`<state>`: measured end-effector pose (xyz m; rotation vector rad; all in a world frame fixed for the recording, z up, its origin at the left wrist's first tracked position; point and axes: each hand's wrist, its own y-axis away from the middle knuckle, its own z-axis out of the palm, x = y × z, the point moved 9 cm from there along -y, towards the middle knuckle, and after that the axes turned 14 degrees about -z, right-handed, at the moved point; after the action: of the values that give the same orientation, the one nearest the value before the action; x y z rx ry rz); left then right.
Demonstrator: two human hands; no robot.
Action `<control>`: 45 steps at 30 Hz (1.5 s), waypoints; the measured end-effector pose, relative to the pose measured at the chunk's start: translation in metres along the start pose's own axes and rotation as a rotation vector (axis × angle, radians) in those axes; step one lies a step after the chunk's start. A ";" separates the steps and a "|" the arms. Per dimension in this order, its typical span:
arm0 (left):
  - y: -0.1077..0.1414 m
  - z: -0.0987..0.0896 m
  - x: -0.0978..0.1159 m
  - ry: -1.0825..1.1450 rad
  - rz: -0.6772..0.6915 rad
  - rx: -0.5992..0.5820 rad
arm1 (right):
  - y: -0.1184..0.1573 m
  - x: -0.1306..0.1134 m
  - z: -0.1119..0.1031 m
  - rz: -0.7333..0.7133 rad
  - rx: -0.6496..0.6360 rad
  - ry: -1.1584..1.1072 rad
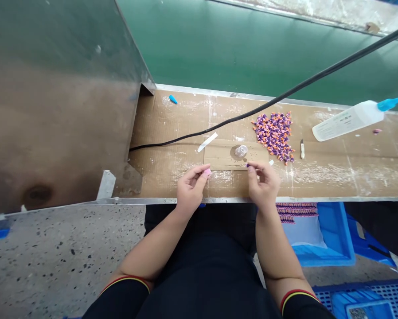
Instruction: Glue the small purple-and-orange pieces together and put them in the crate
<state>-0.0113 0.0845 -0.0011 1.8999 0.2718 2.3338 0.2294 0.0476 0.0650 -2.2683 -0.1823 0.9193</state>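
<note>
My left hand (pixel 191 187) is closed in a pinch around a small pink piece (pixel 207 172) above the front of the cardboard-covered bench. To its right, my right hand (pixel 263 182) pinches a tiny purple piece (pixel 247 165) between thumb and fingertip. Just beyond my right fingertips, a small clear cup (pixel 241 151) stands on a flat cardboard piece (pixel 219 161), with a wet dark patch around it. A heap of small purple, orange and pink pieces (pixel 274 135) lies behind my right hand. The exact kind of the small pieces is too small to make out.
A white bottle with a blue nozzle (pixel 348 120) lies at the right, near a small knife (pixel 302 149). A black cable (pixel 232 119) crosses over the bench. A metal panel (pixel 59 102) rises at left. Below the bench's right side, a blue bin (pixel 347 248) holds rows of pieces.
</note>
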 end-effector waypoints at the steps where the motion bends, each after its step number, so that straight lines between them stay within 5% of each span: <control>1: -0.001 0.001 0.001 -0.003 -0.002 -0.004 | 0.006 -0.010 0.009 0.009 0.011 -0.087; 5: -0.003 0.010 0.002 -0.011 -0.022 -0.025 | 0.024 -0.036 0.038 0.075 0.063 -0.395; 10: -0.001 0.018 -0.002 -0.020 -0.030 -0.008 | 0.033 -0.035 0.057 0.178 0.072 -0.554; 14: -0.001 0.022 -0.003 -0.025 -0.002 -0.047 | 0.034 -0.032 0.056 0.170 0.113 -0.591; 21: -0.004 0.016 -0.016 0.087 -0.178 -0.005 | 0.033 -0.036 0.051 0.079 0.211 -0.599; 28: 0.004 0.024 0.009 -0.077 0.056 -0.010 | 0.034 -0.036 0.049 0.068 0.229 -0.645; 45: 0.003 0.027 0.003 0.012 0.004 -0.011 | 0.038 -0.038 0.050 0.078 0.236 -0.670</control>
<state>0.0144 0.0844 0.0080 1.8836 0.2562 2.3448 0.1643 0.0318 0.0363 -1.6936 -0.2612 1.6260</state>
